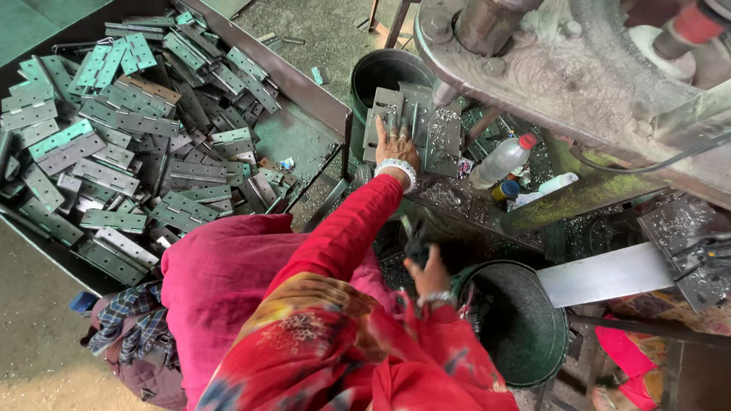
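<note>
A grey-green metal hinge plate (pixel 387 114) is pressed flat on the press bed (pixel 445 141) by the left hand (pixel 396 148), whose fingers are spread and laid over the plate rather than curled around it. The plate lies at the bed's left edge, just beside the dark punch shaft (pixel 444 93) that comes down from the machine body (pixel 548 68); metal swarf is scattered over the bed around it. A beaded white bracelet (pixel 399 169) is worn at that wrist, above a red sleeve (pixel 346 228).

The right hand (pixel 428 274) is raised near the rim of a round green tub (pixel 518 323), and a small dark piece (pixel 416 247) is pinched between its fingers; what kind of piece it is cannot be made out.

Behind the bed's left edge a second dark tub (pixel 384 72) is half hidden. To the right of the bed a clear plastic bottle (pixel 500 161) with a red cap lies tilted, its label too small to tell, with a small blue-and-yellow container (pixel 505 189) and a white tube (pixel 556 183) just beside it. A large tray (pixel 304 84) to the left is heaped with similar hinge plates (pixel 114 144), its far edges cut off.
</note>
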